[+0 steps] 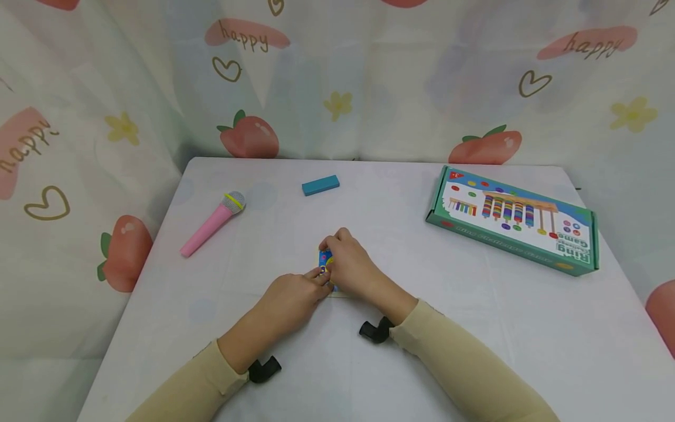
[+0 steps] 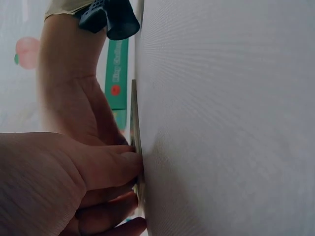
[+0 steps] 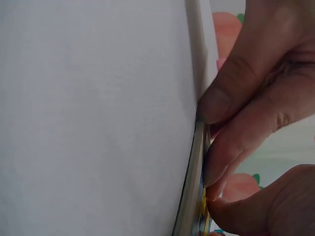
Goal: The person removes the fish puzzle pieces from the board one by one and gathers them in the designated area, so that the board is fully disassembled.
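Note:
A small thin board point(image 1: 324, 255) with a blue, yellow and pink printed face lies flat on the table, mostly hidden under both hands. My left hand point(image 1: 295, 299) holds its near left part, the thumb at the board's edge and a finger on the printed face. From the right, my right hand point(image 1: 352, 266) bends its fingers over the far part; whether it pinches a loose piece is hidden. In the right wrist view the board's pale edge point(image 3: 193, 182) shows beside the left thumb, and the right thumb point(image 3: 236, 215) touches the yellow print. The left wrist view shows the board edge-on point(image 2: 134, 113).
A pink toy microphone point(image 1: 211, 225) lies at the left. Behind the hands is a blue block point(image 1: 320, 185). A green Ring Challenge Game box point(image 1: 511, 220) lies at the back right. White cloth covers the table point(image 1: 263, 176), and a printed curtain point(image 1: 401, 88) hangs behind.

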Motion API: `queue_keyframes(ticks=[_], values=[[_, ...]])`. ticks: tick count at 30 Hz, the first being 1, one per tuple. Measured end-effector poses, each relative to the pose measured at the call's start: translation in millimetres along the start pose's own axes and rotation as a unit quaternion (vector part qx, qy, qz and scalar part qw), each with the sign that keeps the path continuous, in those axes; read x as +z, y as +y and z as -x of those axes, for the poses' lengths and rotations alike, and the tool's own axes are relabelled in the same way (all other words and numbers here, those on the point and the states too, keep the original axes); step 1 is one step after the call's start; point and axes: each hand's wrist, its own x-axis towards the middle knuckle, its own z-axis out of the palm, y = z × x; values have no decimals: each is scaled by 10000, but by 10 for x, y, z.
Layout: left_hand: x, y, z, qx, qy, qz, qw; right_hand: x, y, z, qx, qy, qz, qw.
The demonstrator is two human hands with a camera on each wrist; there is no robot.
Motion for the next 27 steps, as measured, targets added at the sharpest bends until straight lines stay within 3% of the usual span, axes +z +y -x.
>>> queue_keyframes(ticks=[5,15,27], values=[[-14,4,1,35,8,-111,9999,-13,-3,-17,-83,21,86,9999],[-19,6,-4,-89,-58,238,9997,-76,-34,-82,202,-352,227,9989],[-16,8,1,-217,-144,289,9992,-43,-26,-81,311,-208,-53,9993]])
